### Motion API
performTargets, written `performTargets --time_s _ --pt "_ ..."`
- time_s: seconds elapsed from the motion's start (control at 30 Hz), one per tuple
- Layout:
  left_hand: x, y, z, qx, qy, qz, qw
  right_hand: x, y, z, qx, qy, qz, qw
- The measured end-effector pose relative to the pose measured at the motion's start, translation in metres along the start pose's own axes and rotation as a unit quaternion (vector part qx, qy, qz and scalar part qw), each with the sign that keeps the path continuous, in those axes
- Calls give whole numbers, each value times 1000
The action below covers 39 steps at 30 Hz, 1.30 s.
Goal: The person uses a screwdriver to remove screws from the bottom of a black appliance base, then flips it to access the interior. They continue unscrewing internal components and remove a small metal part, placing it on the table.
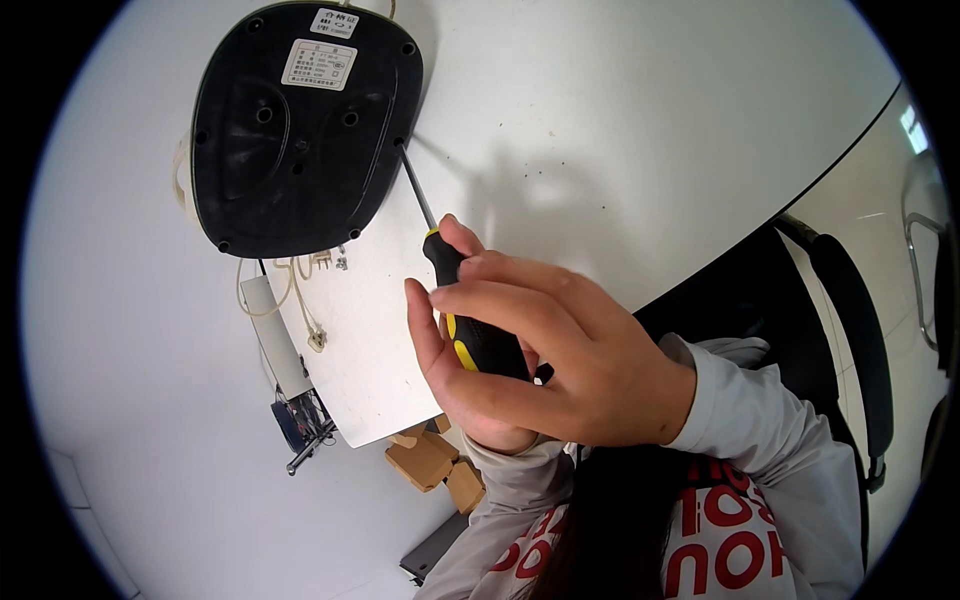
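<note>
A screwdriver (490, 352) with a black and yellow handle points up and away from me. My right hand (600, 360) curls over its handle, and my left hand (436, 365) wraps it from below and the left. The fingers overlap, so part of the grip is hidden. At the end of the metal shaft, the tip meets a screw hole on the right edge of a black appliance base (325, 200). That base lies underside up, with several recessed holes around its rim and two white labels (319, 65) near the far end.
Beside the base's near edge on the white table (560, 110) lie small screws (342, 264) and a pale cable with a plug (317, 338). Dark specks dot the tabletop. Cardboard boxes (422, 460) sit below the near edge; a black chair (855, 330) stands at right.
</note>
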<state>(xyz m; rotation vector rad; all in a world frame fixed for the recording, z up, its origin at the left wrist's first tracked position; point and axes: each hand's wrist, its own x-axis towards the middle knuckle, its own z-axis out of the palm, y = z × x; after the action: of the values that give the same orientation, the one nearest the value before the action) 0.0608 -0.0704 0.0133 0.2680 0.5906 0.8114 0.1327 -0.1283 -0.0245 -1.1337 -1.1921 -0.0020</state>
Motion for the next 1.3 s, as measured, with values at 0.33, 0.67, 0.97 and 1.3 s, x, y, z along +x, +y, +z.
performTargets --time_s 0.33,0.67,0.97,1.3 --pt "9 8 -18 -116 -58 -64 989 -3 -5 -2 62 1 106 992" --pt "5 3 -8 -35 -78 -7 996 -2 -2 -7 -13 -10 28 999" --pt "5 1 -15 48 -49 33 997 -2 1 -2 -25 44 34 998" --pt "4 3 -20 6 -68 -32 997 -4 -3 -10 -16 -37 102 994"
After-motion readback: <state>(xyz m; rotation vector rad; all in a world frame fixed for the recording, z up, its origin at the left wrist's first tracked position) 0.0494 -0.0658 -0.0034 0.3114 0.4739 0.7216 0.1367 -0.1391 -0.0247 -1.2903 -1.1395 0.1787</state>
